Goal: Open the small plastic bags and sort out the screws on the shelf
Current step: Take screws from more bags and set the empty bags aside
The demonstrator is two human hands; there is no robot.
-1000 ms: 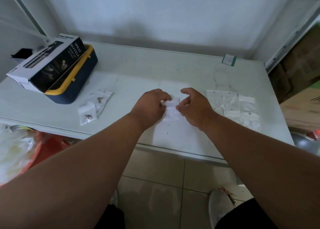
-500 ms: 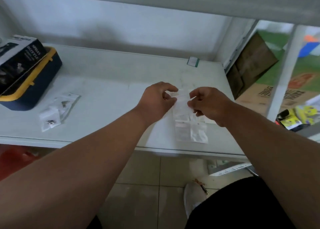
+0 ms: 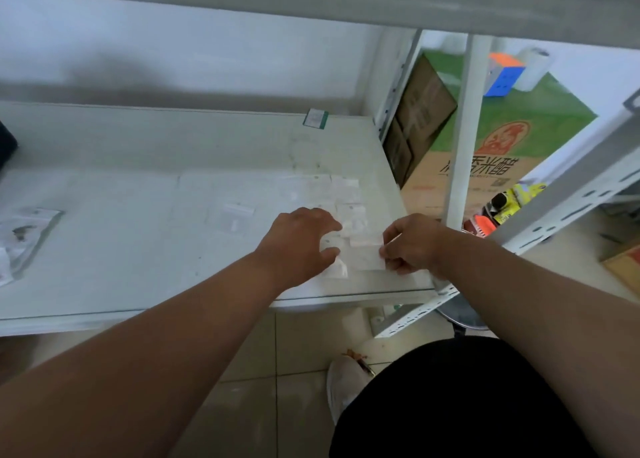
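A single wide-angle view from the person's head looks forward and steeply down from close range over both forearms onto the right end of the white shelf (image 3: pixel 138 236), taking in the tiled floor (image 3: pixel 249 405) beneath.

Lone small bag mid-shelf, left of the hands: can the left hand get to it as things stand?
Probably yes. The lone bag lies flat on bare shelf, nothing on it or between it and the left hand. That hand looks open over the bag pile; the right hand pinches another bag.
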